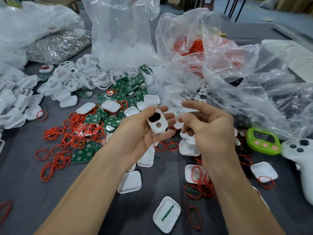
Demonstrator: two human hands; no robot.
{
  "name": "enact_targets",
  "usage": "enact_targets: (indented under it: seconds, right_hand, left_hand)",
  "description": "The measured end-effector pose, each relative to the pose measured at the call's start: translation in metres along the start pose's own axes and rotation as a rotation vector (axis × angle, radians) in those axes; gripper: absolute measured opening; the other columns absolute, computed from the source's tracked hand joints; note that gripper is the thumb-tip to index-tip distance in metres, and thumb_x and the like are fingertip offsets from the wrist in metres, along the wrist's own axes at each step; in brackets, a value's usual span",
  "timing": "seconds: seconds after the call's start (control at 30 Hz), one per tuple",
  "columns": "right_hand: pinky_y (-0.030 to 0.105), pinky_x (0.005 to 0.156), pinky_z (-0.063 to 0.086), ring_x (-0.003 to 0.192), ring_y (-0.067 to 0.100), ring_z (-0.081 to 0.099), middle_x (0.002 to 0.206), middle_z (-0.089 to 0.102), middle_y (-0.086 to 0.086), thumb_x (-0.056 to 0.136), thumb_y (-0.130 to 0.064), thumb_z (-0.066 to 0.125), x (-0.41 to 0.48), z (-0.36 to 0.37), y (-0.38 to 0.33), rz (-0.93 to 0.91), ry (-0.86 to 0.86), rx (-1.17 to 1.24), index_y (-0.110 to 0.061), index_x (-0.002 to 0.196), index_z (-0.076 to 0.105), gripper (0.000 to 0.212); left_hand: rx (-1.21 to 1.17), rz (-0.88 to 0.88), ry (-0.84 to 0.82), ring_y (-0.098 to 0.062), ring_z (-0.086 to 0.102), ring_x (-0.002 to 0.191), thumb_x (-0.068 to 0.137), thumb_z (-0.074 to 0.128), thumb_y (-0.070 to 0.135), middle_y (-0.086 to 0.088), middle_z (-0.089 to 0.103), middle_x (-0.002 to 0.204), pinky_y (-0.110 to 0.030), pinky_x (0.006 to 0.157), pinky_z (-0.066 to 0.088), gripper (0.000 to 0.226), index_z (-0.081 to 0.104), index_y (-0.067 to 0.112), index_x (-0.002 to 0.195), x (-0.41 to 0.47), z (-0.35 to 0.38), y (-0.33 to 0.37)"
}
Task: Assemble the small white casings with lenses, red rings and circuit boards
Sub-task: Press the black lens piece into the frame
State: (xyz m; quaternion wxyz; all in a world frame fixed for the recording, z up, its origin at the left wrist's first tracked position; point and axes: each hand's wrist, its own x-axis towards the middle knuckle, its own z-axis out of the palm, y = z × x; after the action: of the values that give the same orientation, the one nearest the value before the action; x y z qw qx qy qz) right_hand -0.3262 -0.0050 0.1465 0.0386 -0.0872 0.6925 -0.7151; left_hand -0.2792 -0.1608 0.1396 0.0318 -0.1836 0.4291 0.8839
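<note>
My left hand (pixel 140 133) holds a small white casing (pixel 156 122) with a large dark opening and a small round hole, cradled in its curled fingers. My right hand (pixel 206 122) hovers just right of it with fingers curled; whether it pinches a small clear part is unclear from the blur. Green circuit boards (pixel 110 121) and red rings (pixel 71 133) lie heaped on the grey cloth to the left. White casing halves (pixel 130 182) lie scattered below my hands.
Plastic bags of parts (pixel 194 48) stand at the back, one holding red rings. A pile of white frames (pixel 81 77) sits at back left. A green timer (pixel 262 141) and a white controller (pixel 301 155) lie at the right.
</note>
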Motion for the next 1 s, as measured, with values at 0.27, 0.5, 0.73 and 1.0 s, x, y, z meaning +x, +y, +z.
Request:
enact_targets:
  seconds: [0.27,0.5,0.73,1.0]
  right_hand:
    - [0.016,0.046,0.045,0.048,0.015,0.067,0.066,0.075,0.0,0.087,0.0,0.068,-0.002,0.001,0.004,0.015,-0.016,-0.156,-0.015,0.075,0.073,0.02]
    - [0.025,0.049,0.048,0.055,0.029,0.069,0.065,0.075,0.004,0.09,-0.009,0.071,0.0,0.001,0.005,0.038,-0.02,-0.165,-0.016,0.081,0.07,0.012]
    - [0.032,0.053,0.046,0.047,0.015,0.058,0.062,0.072,0.004,0.078,-0.025,0.082,0.001,0.001,0.009,0.026,0.046,-0.165,-0.02,0.076,0.073,0.01]
    - [0.019,0.049,0.046,0.05,0.006,0.061,0.059,0.071,-0.006,0.084,-0.019,0.082,0.002,0.006,0.015,0.071,0.038,-0.264,-0.029,0.072,0.077,0.016]
  left_hand:
    - [-0.142,-0.009,-0.077,-0.04,0.065,0.122,0.072,0.045,-0.009,-0.028,0.064,0.133,-0.055,0.11,0.047,0.039,0.056,0.004,0.107,-0.001,0.0,0.002]
    - [0.181,0.112,-0.004,-0.026,0.071,0.112,0.081,0.033,-0.037,-0.023,0.065,0.133,-0.04,0.094,0.059,0.056,0.052,0.01,0.104,0.001,0.001,-0.006]
    - [0.366,0.222,0.01,-0.024,0.071,0.097,0.081,0.062,-0.027,-0.006,0.077,0.113,-0.062,0.107,0.047,0.049,0.054,0.016,0.101,-0.002,0.004,-0.013]
    - [0.559,0.341,-0.007,-0.022,0.065,0.073,0.079,0.065,-0.026,-0.011,0.078,0.102,-0.046,0.059,0.055,0.048,0.058,0.014,0.104,-0.003,0.009,-0.018]
